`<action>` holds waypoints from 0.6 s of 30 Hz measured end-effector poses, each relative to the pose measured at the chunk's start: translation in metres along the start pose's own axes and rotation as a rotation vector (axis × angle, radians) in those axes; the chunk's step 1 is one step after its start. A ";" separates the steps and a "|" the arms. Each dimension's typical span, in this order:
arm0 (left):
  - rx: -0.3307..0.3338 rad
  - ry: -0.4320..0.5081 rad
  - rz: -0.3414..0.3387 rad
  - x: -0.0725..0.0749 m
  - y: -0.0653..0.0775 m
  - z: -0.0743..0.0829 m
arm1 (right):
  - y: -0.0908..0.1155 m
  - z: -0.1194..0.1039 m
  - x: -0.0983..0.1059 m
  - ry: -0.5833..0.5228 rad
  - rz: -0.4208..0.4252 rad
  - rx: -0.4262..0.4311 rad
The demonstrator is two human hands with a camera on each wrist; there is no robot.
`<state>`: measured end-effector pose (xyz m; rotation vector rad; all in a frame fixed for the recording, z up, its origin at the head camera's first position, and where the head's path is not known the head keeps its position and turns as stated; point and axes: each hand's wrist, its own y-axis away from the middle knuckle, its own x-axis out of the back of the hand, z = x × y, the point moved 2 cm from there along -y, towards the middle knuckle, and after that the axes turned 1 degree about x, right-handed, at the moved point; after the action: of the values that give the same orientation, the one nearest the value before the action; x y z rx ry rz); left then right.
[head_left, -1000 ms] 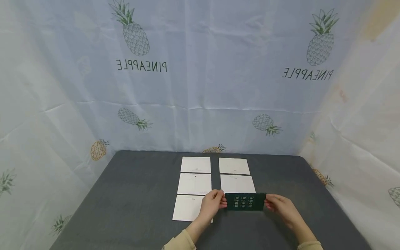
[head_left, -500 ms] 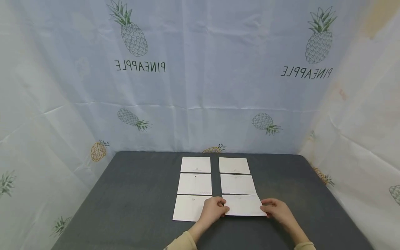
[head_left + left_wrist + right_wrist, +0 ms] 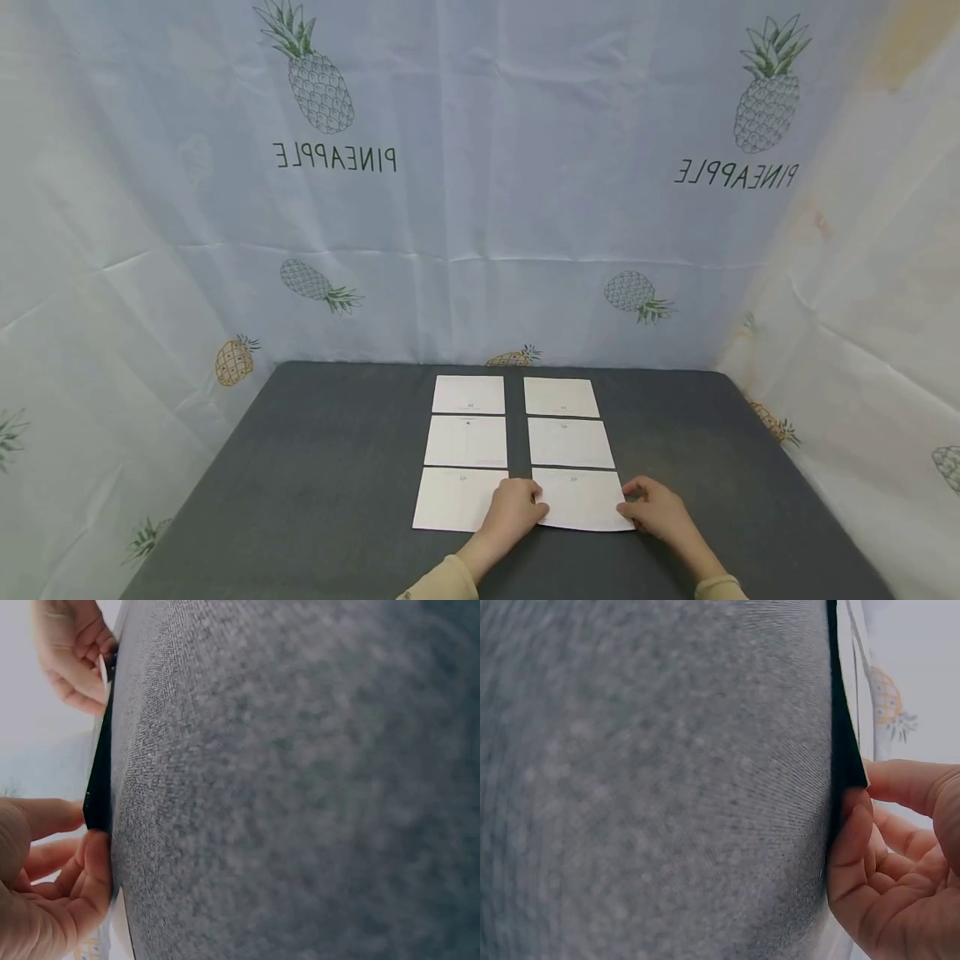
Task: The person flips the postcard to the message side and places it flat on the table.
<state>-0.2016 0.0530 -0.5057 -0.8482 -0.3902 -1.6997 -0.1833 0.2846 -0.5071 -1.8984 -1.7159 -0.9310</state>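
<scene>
A postcard (image 3: 581,498) lies white side up at the near end of the right column, its near edge lifted a little off the cloth. My left hand (image 3: 512,510) pinches its left near corner between thumb and fingers. At the opposite corner my right hand (image 3: 658,512) pinches it the same way. Both wrist views show the card's dark green underside (image 3: 844,742) tilted up from the table. In the left wrist view, the left thumb and fingers (image 3: 95,862) meet at the card's corner.
Two more white-side-up postcards (image 3: 572,442) continue the right column toward the back. A left column of several postcards (image 3: 467,442) runs beside it, with the nearest card partly behind my left hand. Dark grey cloth covers the table (image 3: 330,467). A pineapple-print curtain (image 3: 480,208) surrounds the back and sides.
The held postcard has turned from its upright green side to white side up, then come down and toward me into line with the right column. Both hands moved with it.
</scene>
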 end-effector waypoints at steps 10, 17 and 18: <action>-0.063 -0.165 -0.023 -0.005 0.001 0.006 | -0.003 -0.002 -0.003 0.115 -0.011 0.038; -0.105 -0.210 -0.046 -0.004 -0.008 0.011 | -0.007 -0.011 -0.002 0.149 -0.030 0.062; -0.119 -0.213 -0.047 -0.002 -0.011 0.012 | -0.009 -0.014 0.001 0.151 -0.030 0.069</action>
<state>-0.2072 0.0656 -0.4967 -1.1207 -0.4591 -1.6937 -0.1945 0.2767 -0.4977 -1.7178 -1.6696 -0.9866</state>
